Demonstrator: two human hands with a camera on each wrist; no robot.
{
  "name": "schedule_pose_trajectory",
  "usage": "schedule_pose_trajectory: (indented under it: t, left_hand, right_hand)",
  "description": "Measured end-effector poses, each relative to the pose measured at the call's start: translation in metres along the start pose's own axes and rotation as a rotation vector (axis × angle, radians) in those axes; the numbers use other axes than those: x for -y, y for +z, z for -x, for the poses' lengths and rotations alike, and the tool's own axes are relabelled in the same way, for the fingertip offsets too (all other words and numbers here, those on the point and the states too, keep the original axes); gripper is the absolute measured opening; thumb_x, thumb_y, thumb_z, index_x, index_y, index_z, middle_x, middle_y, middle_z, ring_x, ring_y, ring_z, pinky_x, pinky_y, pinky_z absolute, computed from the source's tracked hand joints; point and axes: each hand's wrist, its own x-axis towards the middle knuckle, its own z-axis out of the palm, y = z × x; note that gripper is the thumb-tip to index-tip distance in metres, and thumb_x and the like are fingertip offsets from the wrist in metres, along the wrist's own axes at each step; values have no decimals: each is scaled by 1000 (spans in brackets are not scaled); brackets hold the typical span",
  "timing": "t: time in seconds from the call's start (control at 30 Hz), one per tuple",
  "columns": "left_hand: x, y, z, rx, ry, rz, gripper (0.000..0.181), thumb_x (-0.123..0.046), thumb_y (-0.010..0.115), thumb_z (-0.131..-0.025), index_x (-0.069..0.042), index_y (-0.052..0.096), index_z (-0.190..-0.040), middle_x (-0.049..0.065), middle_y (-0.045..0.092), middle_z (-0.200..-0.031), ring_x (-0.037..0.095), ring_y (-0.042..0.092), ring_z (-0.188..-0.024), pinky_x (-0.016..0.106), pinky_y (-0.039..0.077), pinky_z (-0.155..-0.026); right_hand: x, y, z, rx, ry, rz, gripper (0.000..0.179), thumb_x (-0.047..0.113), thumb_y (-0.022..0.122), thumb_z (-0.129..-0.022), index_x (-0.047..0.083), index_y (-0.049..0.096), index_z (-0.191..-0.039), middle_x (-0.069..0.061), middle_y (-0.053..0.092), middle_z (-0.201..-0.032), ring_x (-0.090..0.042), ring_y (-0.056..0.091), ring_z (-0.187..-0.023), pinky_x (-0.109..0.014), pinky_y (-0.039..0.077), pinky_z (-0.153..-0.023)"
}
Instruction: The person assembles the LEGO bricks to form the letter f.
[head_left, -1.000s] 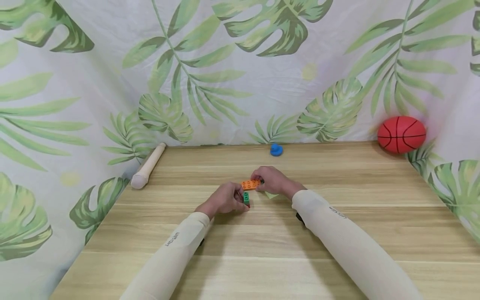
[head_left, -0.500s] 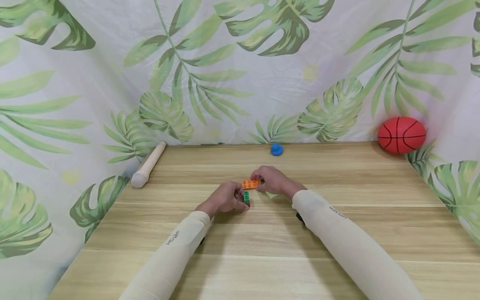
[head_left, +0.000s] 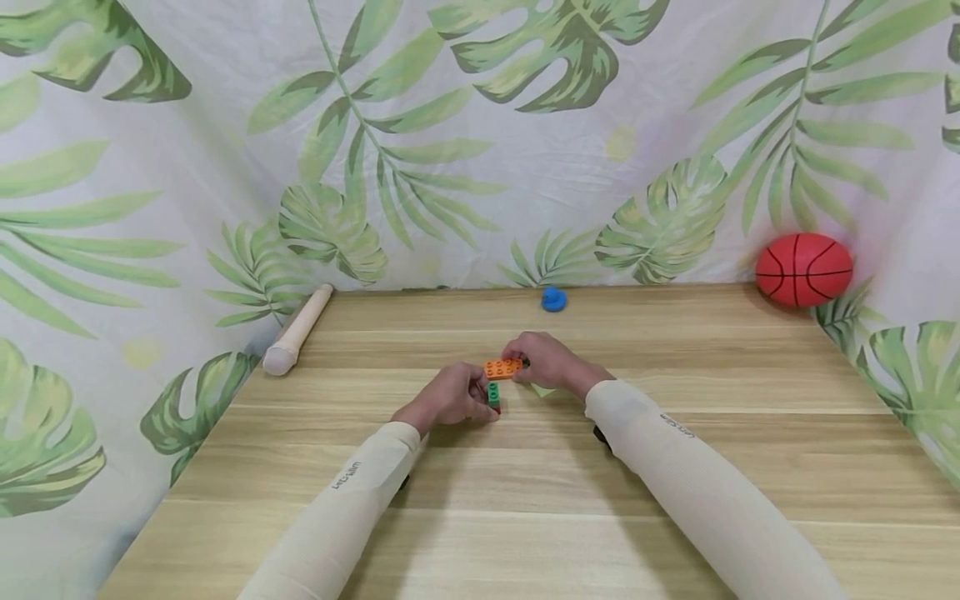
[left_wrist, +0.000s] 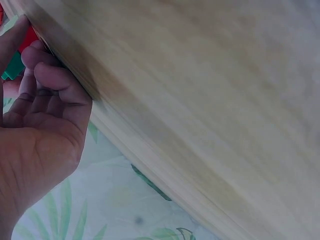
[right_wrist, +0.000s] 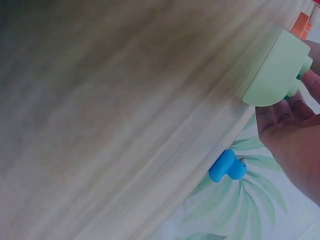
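In the head view my left hand (head_left: 448, 395) pinches a small green toy building brick (head_left: 492, 392), with a red brick (head_left: 497, 409) beneath it. The left wrist view shows the red brick (left_wrist: 29, 40) and green brick (left_wrist: 13, 67) by the thumb and fingers. An orange studded brick (head_left: 501, 369) lies just beyond the green one, close to the left fingertips. My right hand (head_left: 547, 360) grips its right end; a dark green bit shows between those fingers. Beside that hand, a pale green rounded-end block (right_wrist: 277, 70) stands on the table, partly hidden from the head.
A blue toy duck (head_left: 553, 300) sits near the back edge of the wooden table (head_left: 480, 533). At the back right is a red basketball (head_left: 803, 270). A pale microphone-shaped stick (head_left: 297, 332) lies along the left edge. Leaf-patterned cloth (head_left: 420, 208) hangs behind.
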Motion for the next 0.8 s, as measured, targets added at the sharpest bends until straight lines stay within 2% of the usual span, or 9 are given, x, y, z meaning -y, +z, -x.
schedule_pose_trajectory:
  t: [0.4, 0.6, 0.8]
  left_hand:
    - [1, 1, 1, 3, 19, 16, 27, -11, 94, -83, -9, 70, -93, 0, 69, -81, 10, 56, -70, 23, 47, -63]
    - [2, 1, -1, 4, 18, 19, 27, -10, 95, -82, -8, 70, -93, 1, 70, -82, 10, 57, -70, 23, 48, -63]
    - [1, 1, -1, -2, 5, 24, 27, -10, 95, -82, -8, 71, -94, 1, 71, -83, 11, 57, -71, 23, 48, -63]
  right_hand:
    - [-3, -6, 5, -11, 39, -23, 34, 13, 79, -99, 4, 72, -131, -13, 74, -128, -29, 67, -121, -47, 54, -110]
    - [0, -14, 12, -23, 40, -26, 35, 14, 77, -100, 5, 70, -133, -12, 73, -129, -29, 67, -122, -47, 55, -109]
    - [6, -24, 21, -38, 9, -79, 35, 12, 76, -100, 3, 70, -133, -13, 73, -131, -32, 68, -122, -48, 57, -106]
